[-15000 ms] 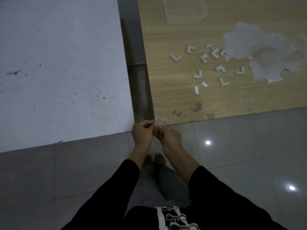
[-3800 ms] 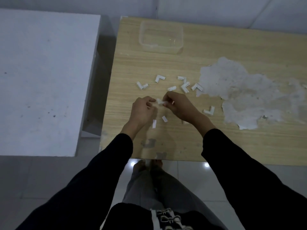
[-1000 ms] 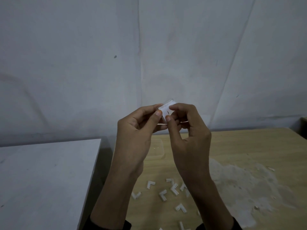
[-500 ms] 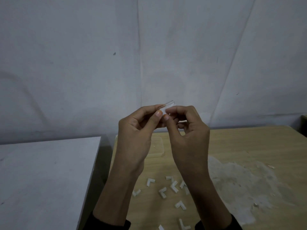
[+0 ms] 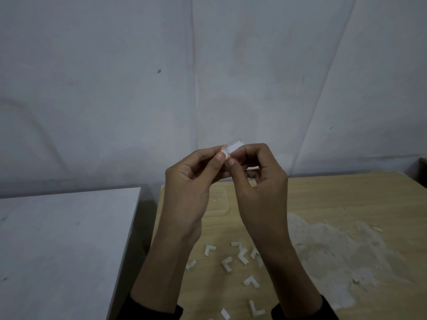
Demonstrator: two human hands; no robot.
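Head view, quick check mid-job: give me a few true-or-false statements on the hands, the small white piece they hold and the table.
1. The left hand and the right hand both pinch the small white piece, raised in front of the wall. True.
2. The clear container is gripped in the left hand. False: it sits on the wooden table, partly hidden behind the hands.
3. White L-shaped pieces lie loose on the wooden table. True.
4. The wooden table's top is intact all over. False: a large pale worn patch shows on its right part.
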